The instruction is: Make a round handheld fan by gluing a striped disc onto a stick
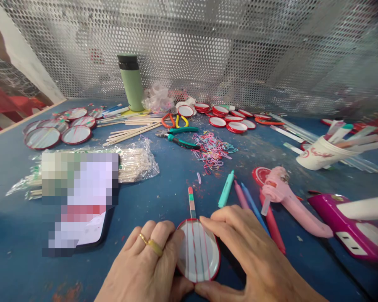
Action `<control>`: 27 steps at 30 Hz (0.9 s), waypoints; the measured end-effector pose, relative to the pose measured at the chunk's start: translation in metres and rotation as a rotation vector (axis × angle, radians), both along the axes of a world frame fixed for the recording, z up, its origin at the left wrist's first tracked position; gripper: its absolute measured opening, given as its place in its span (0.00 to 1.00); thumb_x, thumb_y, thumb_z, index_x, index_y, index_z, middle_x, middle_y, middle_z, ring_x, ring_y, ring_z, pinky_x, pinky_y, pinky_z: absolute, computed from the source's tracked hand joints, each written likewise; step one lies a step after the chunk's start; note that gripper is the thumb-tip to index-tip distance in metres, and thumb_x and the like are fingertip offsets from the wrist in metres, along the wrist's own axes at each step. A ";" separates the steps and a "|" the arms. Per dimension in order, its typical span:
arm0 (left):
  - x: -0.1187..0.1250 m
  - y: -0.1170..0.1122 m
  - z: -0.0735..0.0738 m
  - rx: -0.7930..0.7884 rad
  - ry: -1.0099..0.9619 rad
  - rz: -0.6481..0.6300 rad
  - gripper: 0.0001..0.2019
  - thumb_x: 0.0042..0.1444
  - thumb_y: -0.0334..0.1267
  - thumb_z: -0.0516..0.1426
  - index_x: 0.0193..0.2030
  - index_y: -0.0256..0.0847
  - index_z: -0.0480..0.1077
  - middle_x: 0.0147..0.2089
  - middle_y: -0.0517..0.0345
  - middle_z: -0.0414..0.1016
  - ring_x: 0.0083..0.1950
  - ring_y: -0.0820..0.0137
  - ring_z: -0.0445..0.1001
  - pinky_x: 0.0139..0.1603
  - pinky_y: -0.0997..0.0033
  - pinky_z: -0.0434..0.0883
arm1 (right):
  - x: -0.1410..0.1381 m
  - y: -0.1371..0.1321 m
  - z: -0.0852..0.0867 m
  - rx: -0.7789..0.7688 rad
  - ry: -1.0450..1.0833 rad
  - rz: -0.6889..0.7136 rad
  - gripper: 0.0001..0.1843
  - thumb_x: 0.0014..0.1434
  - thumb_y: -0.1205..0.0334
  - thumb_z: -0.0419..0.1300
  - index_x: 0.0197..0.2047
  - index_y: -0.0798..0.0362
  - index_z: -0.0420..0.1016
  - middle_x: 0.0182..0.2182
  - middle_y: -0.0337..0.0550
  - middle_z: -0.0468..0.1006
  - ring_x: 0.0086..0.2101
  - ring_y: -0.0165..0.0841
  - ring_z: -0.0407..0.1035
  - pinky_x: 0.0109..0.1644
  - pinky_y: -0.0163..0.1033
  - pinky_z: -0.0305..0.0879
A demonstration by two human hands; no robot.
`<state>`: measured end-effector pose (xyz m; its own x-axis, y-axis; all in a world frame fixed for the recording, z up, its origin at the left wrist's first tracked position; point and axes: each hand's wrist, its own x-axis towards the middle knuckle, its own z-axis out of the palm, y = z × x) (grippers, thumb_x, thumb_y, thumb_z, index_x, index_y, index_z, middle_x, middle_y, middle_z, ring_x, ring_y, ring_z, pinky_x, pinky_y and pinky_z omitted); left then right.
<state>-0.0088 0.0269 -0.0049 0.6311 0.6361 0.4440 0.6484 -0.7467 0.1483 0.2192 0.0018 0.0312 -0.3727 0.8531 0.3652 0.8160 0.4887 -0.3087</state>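
A round red-rimmed lid [198,251] with several rubber bands stretched across it lies on the blue table [164,197] at the near edge. A coloured stick [191,201] pokes out from under its far side. My left hand [145,264], with two gold rings, curls round the lid's left rim. My right hand [255,260] cups the right rim, thumb at the near edge. Both hands press on the lid.
Coloured markers [239,195], a pink glue gun [286,197] and a magenta tool [349,226] lie right of the hands. Loose rubber bands [212,149], pliers [179,140], sticks in a bag [135,161], finished lids [59,130], red lids [227,117], a green flask [130,82], a cup [321,153].
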 end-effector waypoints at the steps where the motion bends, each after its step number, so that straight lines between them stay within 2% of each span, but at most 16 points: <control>1: 0.000 0.000 0.000 0.001 0.002 -0.002 0.18 0.66 0.48 0.51 0.58 0.47 0.68 0.49 0.53 0.73 0.47 0.65 0.73 0.49 0.69 0.74 | 0.000 0.000 0.000 0.000 -0.007 -0.002 0.25 0.55 0.46 0.68 0.50 0.50 0.74 0.40 0.44 0.76 0.39 0.38 0.71 0.43 0.43 0.70; 7: 0.000 0.000 -0.002 0.000 -0.003 0.002 0.18 0.66 0.47 0.51 0.60 0.47 0.68 0.50 0.53 0.73 0.48 0.64 0.73 0.50 0.67 0.74 | -0.001 0.000 0.000 -0.010 -0.015 -0.013 0.24 0.55 0.47 0.68 0.51 0.50 0.75 0.40 0.45 0.75 0.39 0.38 0.71 0.43 0.43 0.70; 27: -0.002 0.004 -0.001 -0.005 -0.023 -0.034 0.19 0.66 0.48 0.51 0.60 0.47 0.68 0.48 0.53 0.73 0.47 0.65 0.73 0.49 0.69 0.74 | 0.001 -0.001 -0.005 -0.013 -0.055 -0.024 0.28 0.54 0.44 0.67 0.53 0.52 0.74 0.40 0.46 0.76 0.39 0.38 0.71 0.43 0.44 0.68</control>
<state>-0.0104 0.0305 -0.0060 0.6421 0.6168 0.4552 0.6191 -0.7674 0.1665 0.2204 0.0005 0.0257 -0.3714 0.8665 0.3336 0.8431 0.4652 -0.2696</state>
